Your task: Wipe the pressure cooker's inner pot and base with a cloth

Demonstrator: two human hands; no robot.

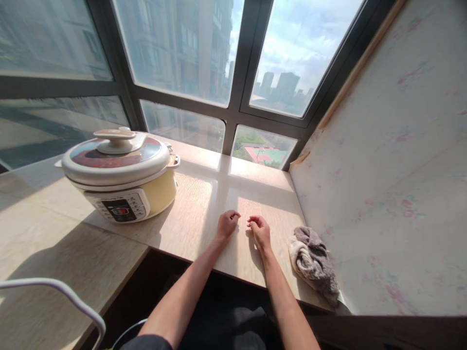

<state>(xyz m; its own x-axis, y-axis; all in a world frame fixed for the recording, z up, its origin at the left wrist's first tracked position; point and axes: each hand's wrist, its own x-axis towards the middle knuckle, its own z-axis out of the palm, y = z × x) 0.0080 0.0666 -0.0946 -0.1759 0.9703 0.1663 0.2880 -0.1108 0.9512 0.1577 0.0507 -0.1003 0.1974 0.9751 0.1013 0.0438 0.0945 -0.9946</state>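
Observation:
My left hand (228,223) rests near the middle of the wooden-toned window ledge (193,204), its fingers curled in and no object showing in them. A short gap to the right of it, my right hand (260,230) is also loosely closed, with the fingertips bent toward the left hand and nothing visible in the grasp. Closest to the right hand lies a crumpled grey and cream towel (314,262), apart from it. Left of both hands stands a cream electric cooker (160,192) with a glass lid (109,158) on; neither hand touches it.
Large framed windows (182,53) rise behind the ledge. A floral-papered wall (394,194) bounds the right side. A white cable or hose (62,287) arches over the ledge at lower left. The front edge drops into a dark recess (164,272).

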